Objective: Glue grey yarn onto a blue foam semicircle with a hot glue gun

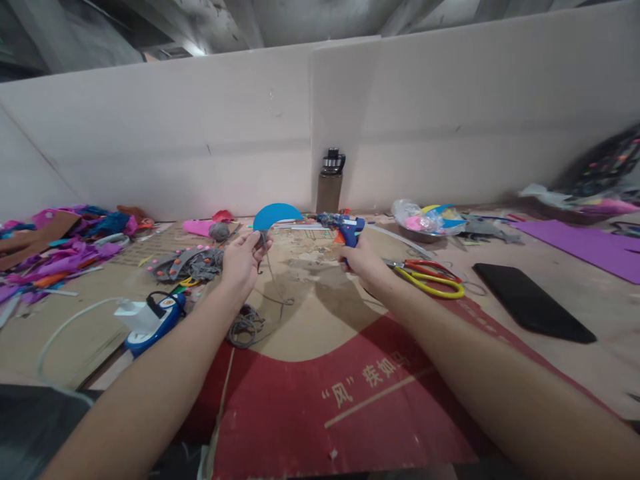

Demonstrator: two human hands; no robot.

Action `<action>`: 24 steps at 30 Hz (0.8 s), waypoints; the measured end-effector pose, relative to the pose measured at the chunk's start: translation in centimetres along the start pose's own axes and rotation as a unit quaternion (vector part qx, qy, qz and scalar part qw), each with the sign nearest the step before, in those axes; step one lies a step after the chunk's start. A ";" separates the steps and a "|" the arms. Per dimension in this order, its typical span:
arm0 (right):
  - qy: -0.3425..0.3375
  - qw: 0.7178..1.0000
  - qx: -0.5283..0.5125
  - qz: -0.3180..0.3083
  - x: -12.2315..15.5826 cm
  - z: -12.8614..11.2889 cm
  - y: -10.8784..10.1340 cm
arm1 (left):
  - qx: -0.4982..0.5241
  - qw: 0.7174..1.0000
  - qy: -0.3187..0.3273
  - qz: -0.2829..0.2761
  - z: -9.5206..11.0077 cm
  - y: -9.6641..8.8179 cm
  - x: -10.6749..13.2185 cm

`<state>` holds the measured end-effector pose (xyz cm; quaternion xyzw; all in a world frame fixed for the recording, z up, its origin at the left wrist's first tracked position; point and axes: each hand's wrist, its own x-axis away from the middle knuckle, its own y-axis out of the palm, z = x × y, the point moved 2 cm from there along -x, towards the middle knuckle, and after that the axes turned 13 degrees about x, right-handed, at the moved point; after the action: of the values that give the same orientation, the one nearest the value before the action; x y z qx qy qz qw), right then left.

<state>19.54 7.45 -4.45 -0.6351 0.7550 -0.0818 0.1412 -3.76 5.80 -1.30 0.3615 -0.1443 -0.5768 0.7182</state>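
Note:
My left hand point(249, 252) pinches a blue curved piece point(277, 213), flat like foam or card, by its lower left end. Grey yarn point(273, 273) hangs from those fingers down to a loose tangle point(246, 327) on the cardboard. My right hand point(361, 257) is wrapped round the handle of a blue hot glue gun point(353, 230). Its nozzle end points left, toward the blue piece, with a gap between them. Scissors point(430, 277) with red and yellow handles lie just right of my right wrist.
A cardboard sheet point(345, 407) with red print covers the table. A blue power strip point(155, 327) with a white plug sits left; a black phone point(533, 300) lies right. Behind stand a bottle point(330, 183) and a bowl point(427, 230). Colourful scraps point(85, 247) pile up far left.

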 end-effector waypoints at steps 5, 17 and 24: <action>-0.062 0.993 -0.097 0.006 1.2 -1.9 -0.3 | -0.003 1.000 -0.011 0.027 -0.3 -0.4 -0.1; -0.222 0.970 0.081 -0.052 5.1 -4.6 0.5 | -0.092 0.995 0.011 -0.029 -0.9 0.5 0.6; -0.290 0.946 0.145 -0.016 5.5 -4.5 0.7 | -0.116 0.992 0.011 -0.042 -1.0 0.8 1.0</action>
<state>16.62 1.87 -0.98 -0.6159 0.6514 -0.0051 0.4431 -2.24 5.23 -1.64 0.2881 -0.0532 -0.6156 0.7316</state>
